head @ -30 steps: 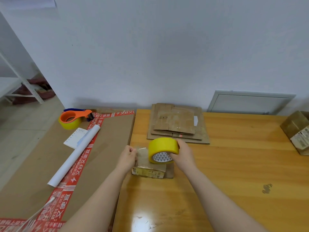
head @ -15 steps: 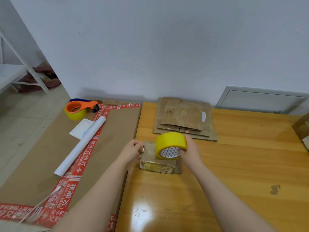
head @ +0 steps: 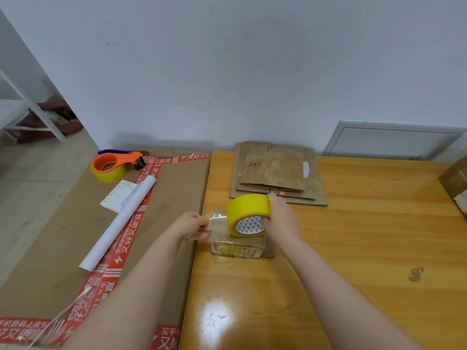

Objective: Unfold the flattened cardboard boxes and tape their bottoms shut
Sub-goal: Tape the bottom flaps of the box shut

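A small brown cardboard box (head: 237, 247) sits on the wooden table (head: 353, 261) near its left edge. Just above the box, my right hand (head: 281, 218) grips a yellow tape roll (head: 246, 210), fingers hooked into its core. My left hand (head: 192, 224) pinches the free end of the clear tape strip (head: 218, 217), which is stretched leftward off the roll. A stack of flattened cardboard boxes (head: 276, 175) lies behind, by the wall.
Left of the table lies a big flat carton with red printed tape (head: 75, 236); on it are an orange tape dispenser (head: 113, 165), a white paper roll (head: 118, 223) and a notepad (head: 118, 198). Another cardboard box (head: 456, 180) stands at the table's right edge.
My left hand has drawn the tape end a short way left from the roll, so a clear strip now shows between the hands. The camera has shifted slightly.
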